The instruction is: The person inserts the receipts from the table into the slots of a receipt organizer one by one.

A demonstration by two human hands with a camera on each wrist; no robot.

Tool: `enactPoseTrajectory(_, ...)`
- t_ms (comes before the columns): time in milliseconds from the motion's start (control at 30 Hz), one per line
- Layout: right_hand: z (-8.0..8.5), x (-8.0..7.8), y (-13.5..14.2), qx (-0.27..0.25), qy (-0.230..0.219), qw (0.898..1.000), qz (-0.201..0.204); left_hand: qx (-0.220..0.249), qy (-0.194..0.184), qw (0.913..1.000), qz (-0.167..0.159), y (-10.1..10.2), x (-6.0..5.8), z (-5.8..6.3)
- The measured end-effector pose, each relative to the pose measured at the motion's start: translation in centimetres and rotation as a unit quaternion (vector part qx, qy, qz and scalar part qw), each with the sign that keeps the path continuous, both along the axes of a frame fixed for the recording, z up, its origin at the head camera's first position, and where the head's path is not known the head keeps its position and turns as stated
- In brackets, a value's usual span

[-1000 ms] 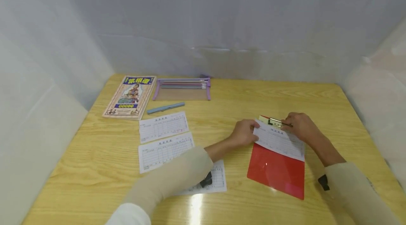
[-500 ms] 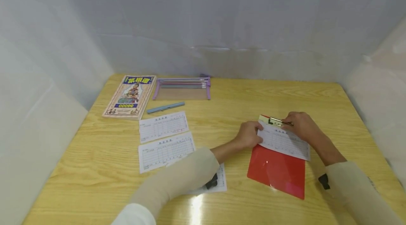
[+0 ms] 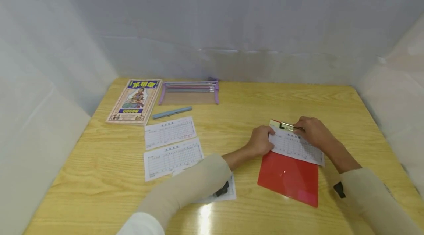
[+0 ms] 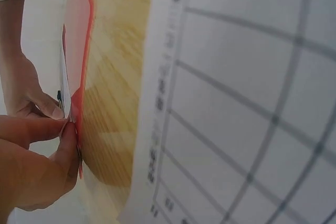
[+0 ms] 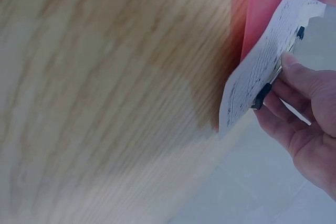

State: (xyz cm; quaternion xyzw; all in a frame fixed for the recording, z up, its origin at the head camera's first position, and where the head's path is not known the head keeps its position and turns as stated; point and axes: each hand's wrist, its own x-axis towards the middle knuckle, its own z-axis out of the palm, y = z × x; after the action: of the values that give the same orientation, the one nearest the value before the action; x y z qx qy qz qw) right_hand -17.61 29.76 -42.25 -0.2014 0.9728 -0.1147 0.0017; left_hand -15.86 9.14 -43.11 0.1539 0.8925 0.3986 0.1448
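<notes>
A red clipboard point(image 3: 288, 180) lies on the right of the table, its metal clip point(image 3: 286, 126) at the far end. Across its upper part lies a white printed form point(image 3: 294, 148), its right end reaching past the board's edge. My left hand point(image 3: 261, 140) pinches the form's left edge between thumb and fingers, as the left wrist view also shows. At the clip, my right hand point(image 3: 313, 132) grips the metal lever, thumb on one side and fingers behind in the right wrist view. The form's top edge runs right along the clip.
Two more printed forms point(image 3: 170, 132) lie left of centre, and another form point(image 3: 233, 190) is partly under my left sleeve. A blue pen point(image 3: 172, 112), a comic-style booklet point(image 3: 134, 102) and a purple-edged pencil pouch point(image 3: 190, 98) sit at the back left. Pale sheeting point(image 3: 212, 18) surrounds the table.
My left hand has slid the form a little to the right along the clipboard, so its right end now sticks out past the board. My right hand stays at the clip.
</notes>
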Motion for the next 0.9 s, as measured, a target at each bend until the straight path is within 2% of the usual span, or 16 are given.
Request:
enactPoseTrajectory(333, -0.12, 0.08, 0.16, -0.003, 0.003, 1.000, 0.006, -0.020, 0.010, 0.9996, -0.015, -0.07, -0.02, 0.26)
enactPoseTrajectory(633, 0.10, 0.15, -0.07, 0.004, 0.008, 1.000, 0.006, -0.037, 0.052, 0.9973, -0.037, -0.18, -0.48, -0.01)
enactPoseTrajectory(900, 0.18, 0.31, -0.21, -0.002, 0.009, 1.000, 0.004, -0.048, 0.066, 0.9955, -0.047, -0.14, -0.79, -0.03)
